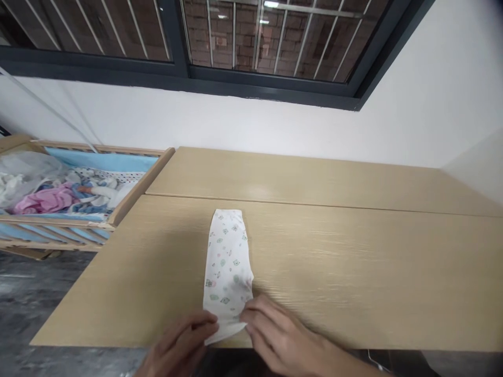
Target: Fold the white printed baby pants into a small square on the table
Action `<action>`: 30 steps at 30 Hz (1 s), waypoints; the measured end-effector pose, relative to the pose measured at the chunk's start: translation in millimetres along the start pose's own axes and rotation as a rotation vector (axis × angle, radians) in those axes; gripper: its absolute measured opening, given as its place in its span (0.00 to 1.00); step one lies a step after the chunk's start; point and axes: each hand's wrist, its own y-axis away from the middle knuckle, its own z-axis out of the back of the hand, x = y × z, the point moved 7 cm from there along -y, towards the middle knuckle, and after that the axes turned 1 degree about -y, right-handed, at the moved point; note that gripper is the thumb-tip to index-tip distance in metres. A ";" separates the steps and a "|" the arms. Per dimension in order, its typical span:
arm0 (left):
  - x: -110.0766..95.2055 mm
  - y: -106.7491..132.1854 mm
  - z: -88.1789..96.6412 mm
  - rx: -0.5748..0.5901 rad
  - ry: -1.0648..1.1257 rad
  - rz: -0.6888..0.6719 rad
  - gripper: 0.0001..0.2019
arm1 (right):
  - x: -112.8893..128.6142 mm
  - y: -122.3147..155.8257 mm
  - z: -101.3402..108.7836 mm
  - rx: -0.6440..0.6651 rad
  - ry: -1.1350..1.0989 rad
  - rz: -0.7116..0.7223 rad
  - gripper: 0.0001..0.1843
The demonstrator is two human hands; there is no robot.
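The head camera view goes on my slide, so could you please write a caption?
Left hand and right hand hold a white printed baby garment on a wooden table beside a crib.

Bright, even light, faint shadows, and wide-angle bowing toward the edges

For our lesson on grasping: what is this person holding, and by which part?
The left hand and right hand both hold the folded white printed baby garment at its near end, one on either side.

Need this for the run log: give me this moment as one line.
item: white printed garment, folded lengthwise | left hand: at its near end | right hand: at near end too | surface: pale wooden table
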 end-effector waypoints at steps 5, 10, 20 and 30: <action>21.4 -65.1 31.7 -0.228 0.062 0.102 0.08 | -30.8 -43.0 36.4 -0.057 -0.184 -0.088 0.16; 86.5 -139.4 31.0 -0.200 0.006 0.434 0.08 | -117.5 -98.4 37.1 -0.165 -0.170 -0.245 0.12; 181.3 -208.9 -12.4 -0.054 -0.205 0.695 0.12 | -236.6 -164.0 3.9 -0.232 -0.103 -0.476 0.09; 48.6 -106.7 -56.5 -0.086 -0.653 0.385 0.24 | -129.6 -143.9 -4.1 0.109 0.253 0.075 0.26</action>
